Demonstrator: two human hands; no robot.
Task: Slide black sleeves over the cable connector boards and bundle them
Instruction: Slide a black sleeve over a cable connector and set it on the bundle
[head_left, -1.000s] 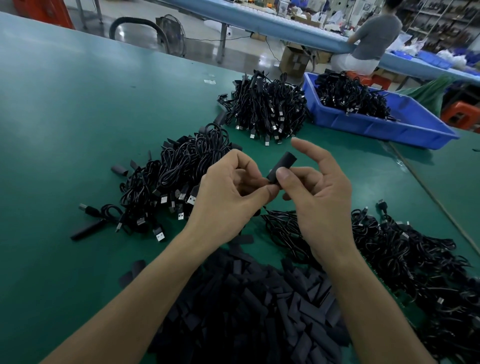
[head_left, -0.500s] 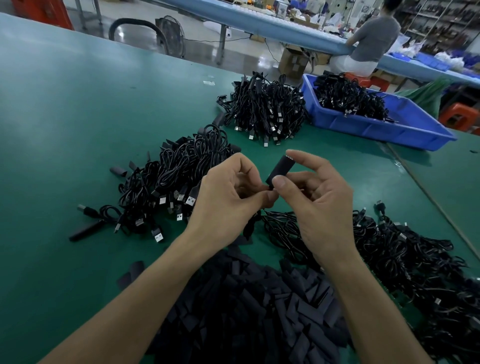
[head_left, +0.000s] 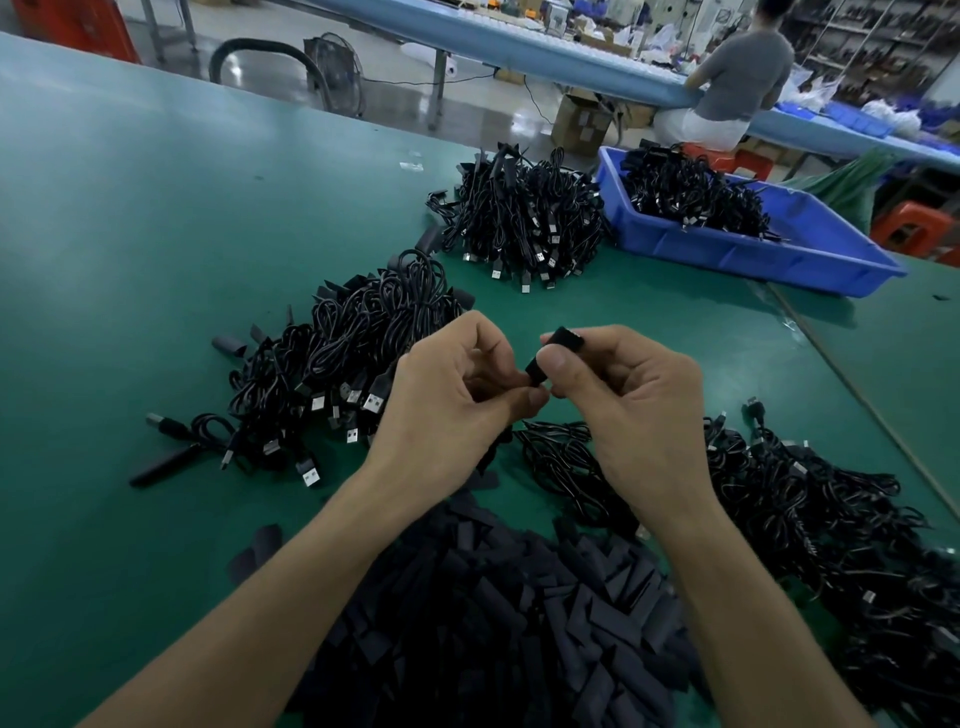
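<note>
Of the sleeve (head_left: 563, 340) only top end + a sliver show; rest hid under R hand (head_left: 639, 410) thumb. Can't tell if a board sits inside. L hand (head_left: 447, 400) fingers (head_left: 483, 338) curl in; what they pinch is hid. Sleeve pile (head_left: 493, 623) cut by bottom edge. Cable heap (head_left: 831, 519) runs off right edge. Far shelves (head_left: 857, 36) blurred.

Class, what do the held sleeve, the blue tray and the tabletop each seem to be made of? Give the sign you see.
Sleeve: matte black, probably soft plastic or rubber tubing; no shine.
Tray: moulded hard plastic, slightly glossy; uniform blue, ribbed walls.
Tabletop: green mat, likely rubber or vinyl; smooth, dull sheen.
</note>
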